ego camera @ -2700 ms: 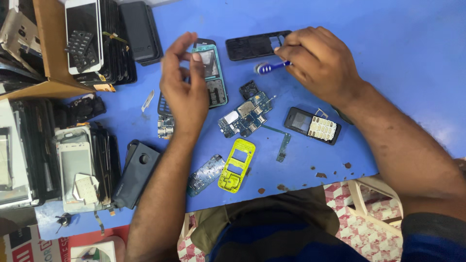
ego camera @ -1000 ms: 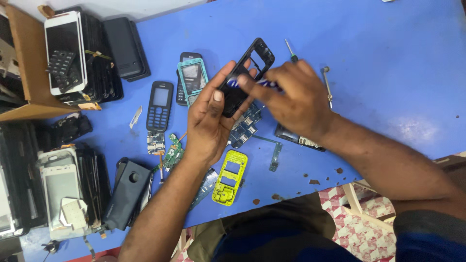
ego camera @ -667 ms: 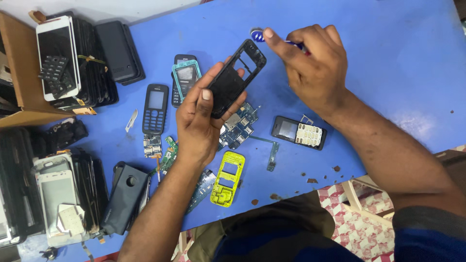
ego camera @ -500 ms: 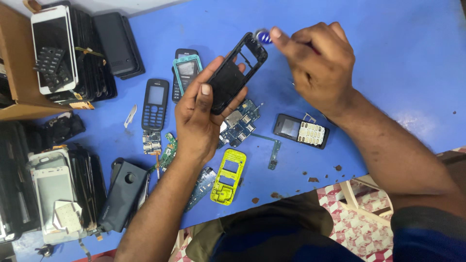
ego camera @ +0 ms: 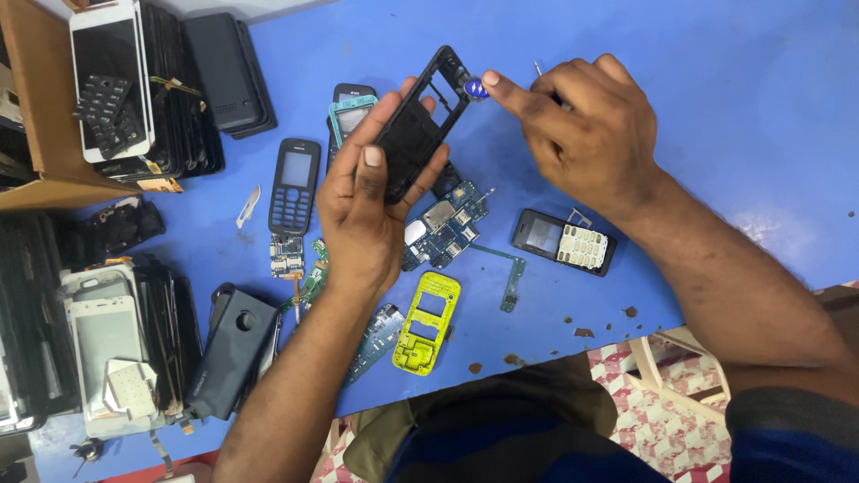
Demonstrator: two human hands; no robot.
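The right hand [ego camera: 586,134], pinching a blue-handled screwdriver [ego camera: 476,88], has come in from half a second ago until its tip meets the top of the black phone frame [ego camera: 420,121]. The left hand [ego camera: 367,210] grips that frame above the tabletop's [ego camera: 716,72] middle; screw work looks begun.
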